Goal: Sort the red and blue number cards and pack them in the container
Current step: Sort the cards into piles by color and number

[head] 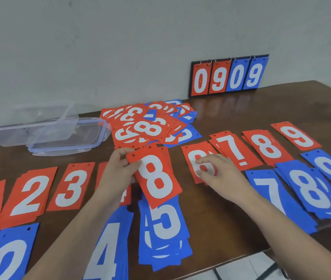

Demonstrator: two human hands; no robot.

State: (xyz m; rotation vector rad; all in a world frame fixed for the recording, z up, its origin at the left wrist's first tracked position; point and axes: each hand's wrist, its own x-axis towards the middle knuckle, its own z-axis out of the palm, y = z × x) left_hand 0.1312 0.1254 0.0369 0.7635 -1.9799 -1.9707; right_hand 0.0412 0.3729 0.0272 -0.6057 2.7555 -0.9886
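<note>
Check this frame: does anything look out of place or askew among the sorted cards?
Mostly orderly. The unsorted heap at the back is a jumble of red and blue cards. The blue 5 pile is fanned unevenly. The left hand holds a red 8 card, far from the red 8 pile.

Scoreboard (229, 76) propped against wall (120, 47), on table (211, 219).

A plain indoor room, the kind used for office work or study, though nothing settles which. A bare, pale grey wall (120, 47) rises beyond the hands, unpainted-looking and without shelves. The hands work over a dark brown wooden table (221, 215) pushed against that wall. Below the right forearm, past the table's edge, light floor tiles (247, 267) show.
</note>
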